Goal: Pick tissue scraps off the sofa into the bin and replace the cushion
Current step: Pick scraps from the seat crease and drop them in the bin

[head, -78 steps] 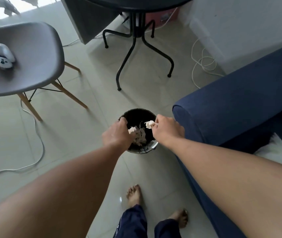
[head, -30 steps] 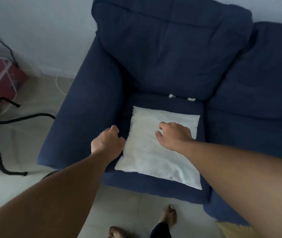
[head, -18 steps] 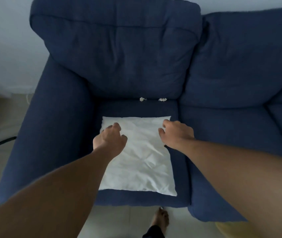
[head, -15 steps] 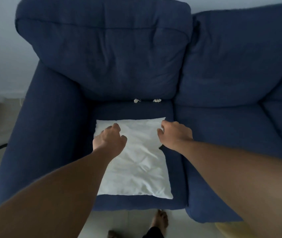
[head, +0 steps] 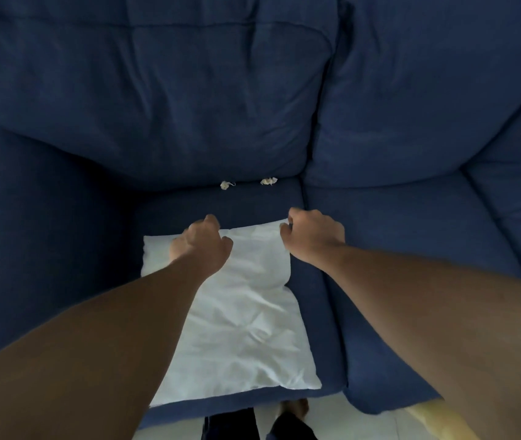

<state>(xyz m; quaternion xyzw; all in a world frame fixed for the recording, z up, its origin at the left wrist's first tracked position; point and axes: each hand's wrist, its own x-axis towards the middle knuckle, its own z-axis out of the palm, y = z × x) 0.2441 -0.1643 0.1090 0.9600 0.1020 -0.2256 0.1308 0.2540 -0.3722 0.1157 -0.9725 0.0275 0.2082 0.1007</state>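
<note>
**Two scraps left on the seat behind the cushion**

A dark blue sofa (head: 62, 249) fills the view, pale floor (head: 364, 420) showing at its front edge. The white cushion (head: 237, 328) lies flat on the left seat. Behind it, at the crease under the back cushion, sit two tissue scraps (head: 226, 185), well apart from both hands. The left hand (head: 200, 246) rests curled on the cushion's far edge; whether it grips is unclear. The right hand (head: 311, 238) is clenched on the far right corner.

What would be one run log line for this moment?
left hand: on white cushion | right hand: at cushion's far corner | two tissue scraps: at seat back crease | bin: not visible
</note>
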